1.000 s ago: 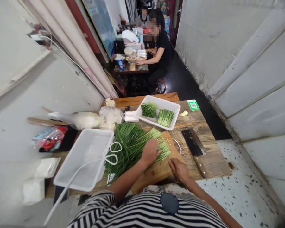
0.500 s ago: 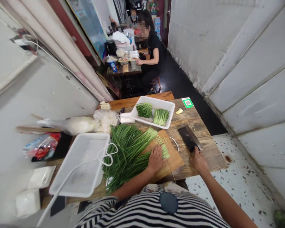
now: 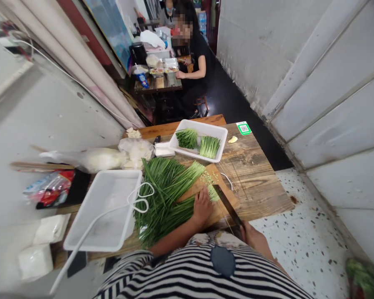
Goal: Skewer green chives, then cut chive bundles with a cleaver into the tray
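Garlic chives [image 3: 182,209] lie in a bunch across a wooden cutting board [image 3: 217,216]. My left hand [image 3: 203,207] presses down on the bunch near its pale cut ends, fingers closed over it. In my right hand [image 3: 252,237], gripped by the handle, is a cleaver [image 3: 227,205]. Its blade is seen nearly edge-on over the board, just right of the chive ends; whether it touches them I cannot tell. Small chopped bits [image 3: 208,177] are scattered at the board's far end. Behind my left hand spreads a bigger heap of chives [image 3: 162,178].
A white tray [image 3: 224,143] with two chive bundles stands at the back. To the left, a white bin [image 3: 101,232] has a white cable [image 3: 90,226] looped over it. Plastic bags [image 3: 137,151] lie behind. Across the room, a person [image 3: 198,62] sits at another table.
My right hand has brought the cleaver leftward from the table on the right to the board, turning the blade on edge. My left hand stays on the chives. The view has shifted slightly.
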`<state>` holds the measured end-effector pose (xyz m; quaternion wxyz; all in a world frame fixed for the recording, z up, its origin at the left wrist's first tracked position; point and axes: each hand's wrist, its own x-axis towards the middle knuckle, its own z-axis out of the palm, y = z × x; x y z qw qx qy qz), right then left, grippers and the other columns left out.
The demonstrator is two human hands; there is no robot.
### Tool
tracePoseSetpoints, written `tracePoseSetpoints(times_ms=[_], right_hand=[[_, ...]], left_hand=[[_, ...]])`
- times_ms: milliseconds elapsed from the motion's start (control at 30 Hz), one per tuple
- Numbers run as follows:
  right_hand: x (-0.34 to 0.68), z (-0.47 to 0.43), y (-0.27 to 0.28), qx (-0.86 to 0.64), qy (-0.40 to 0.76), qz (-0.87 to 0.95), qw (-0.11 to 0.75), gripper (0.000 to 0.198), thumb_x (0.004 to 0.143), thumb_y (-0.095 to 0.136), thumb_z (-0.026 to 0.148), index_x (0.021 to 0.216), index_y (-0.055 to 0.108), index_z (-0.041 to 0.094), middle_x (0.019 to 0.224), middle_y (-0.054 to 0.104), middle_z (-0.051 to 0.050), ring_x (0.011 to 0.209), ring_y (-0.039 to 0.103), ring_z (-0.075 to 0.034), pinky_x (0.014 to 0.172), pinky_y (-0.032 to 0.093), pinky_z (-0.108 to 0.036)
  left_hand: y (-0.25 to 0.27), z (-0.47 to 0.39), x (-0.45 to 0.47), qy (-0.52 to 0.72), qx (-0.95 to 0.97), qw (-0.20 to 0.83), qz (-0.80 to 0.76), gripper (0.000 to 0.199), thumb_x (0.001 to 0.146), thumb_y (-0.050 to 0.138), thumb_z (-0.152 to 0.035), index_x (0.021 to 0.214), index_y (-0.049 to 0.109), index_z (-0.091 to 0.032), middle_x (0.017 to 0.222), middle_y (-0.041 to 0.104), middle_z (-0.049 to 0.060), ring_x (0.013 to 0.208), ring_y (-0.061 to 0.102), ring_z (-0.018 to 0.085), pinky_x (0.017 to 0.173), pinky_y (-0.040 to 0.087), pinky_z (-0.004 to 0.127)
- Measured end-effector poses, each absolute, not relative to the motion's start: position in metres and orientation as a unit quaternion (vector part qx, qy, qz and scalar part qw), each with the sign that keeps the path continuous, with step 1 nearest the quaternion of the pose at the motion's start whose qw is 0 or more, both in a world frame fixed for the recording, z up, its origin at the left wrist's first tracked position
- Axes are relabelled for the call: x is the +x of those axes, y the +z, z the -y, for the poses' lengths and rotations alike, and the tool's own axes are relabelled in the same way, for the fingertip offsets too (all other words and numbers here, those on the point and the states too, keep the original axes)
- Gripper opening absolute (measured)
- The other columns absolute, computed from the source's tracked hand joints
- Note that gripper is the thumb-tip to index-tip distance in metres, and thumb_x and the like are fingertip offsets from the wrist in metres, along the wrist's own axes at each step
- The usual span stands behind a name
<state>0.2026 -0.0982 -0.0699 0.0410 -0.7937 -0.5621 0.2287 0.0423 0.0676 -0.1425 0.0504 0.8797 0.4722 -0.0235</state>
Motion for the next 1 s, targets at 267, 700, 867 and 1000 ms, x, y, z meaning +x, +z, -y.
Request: tracePoseSetpoints(times_ms=[267, 700, 867, 1000], right_hand=[[0.200, 0.050, -0.040, -0.774, 0.246, 0.581, -0.048, 0.029, 0.099, 0.025, 0.018, 0.111, 0.051, 0.013, 0.082, 0.071, -0.011, 0.072, 0.068, -0.019, 0.057, 0.033, -0.025], [0.193, 0.036, -0.037, -0.782, 0.292, 0.542, -0.097, 0.028, 0.100, 0.027, 0.021, 0.108, 0.052, 0.012, 0.083, 0.072, -0.014, 0.077, 0.070, -0.020, 0.060, 0.039, -0.025], [0.193, 0.022, -0.036, -0.776, 0.318, 0.534, -0.102, 0.029, 0.099, 0.028, 0.019, 0.106, 0.054, 0.009, 0.089, 0.071, -0.017, 0.083, 0.070, -0.020, 0.065, 0.043, -0.025], [0.186, 0.000, -0.045, -0.776, 0.313, 0.538, -0.101, 0.030, 0.100, 0.028, 0.021, 0.107, 0.053, 0.008, 0.092, 0.071, -0.019, 0.087, 0.070, -0.021, 0.069, 0.044, -0.027]], left_hand=[[-0.147, -0.071, 0.040, -0.016, 0.888, 0.057, -0.455, 0.068, 0.095, 0.035, -0.049, 0.146, 0.031, -0.005, 0.154, 0.030, 0.017, 0.135, 0.038, 0.028, 0.106, 0.034, 0.044], [-0.145, -0.072, 0.042, -0.022, 0.888, 0.057, -0.457, 0.066, 0.095, 0.036, -0.047, 0.145, 0.035, -0.004, 0.149, 0.040, 0.018, 0.134, 0.039, 0.028, 0.108, 0.033, 0.042], [-0.150, -0.072, 0.041, -0.022, 0.892, 0.056, -0.449, 0.064, 0.095, 0.037, -0.044, 0.145, 0.034, -0.004, 0.148, 0.040, 0.020, 0.134, 0.038, 0.028, 0.108, 0.033, 0.044], [-0.151, -0.071, 0.044, -0.024, 0.889, 0.060, -0.452, 0.065, 0.095, 0.035, -0.045, 0.145, 0.035, -0.003, 0.149, 0.038, 0.020, 0.136, 0.036, 0.028, 0.108, 0.032, 0.044]])
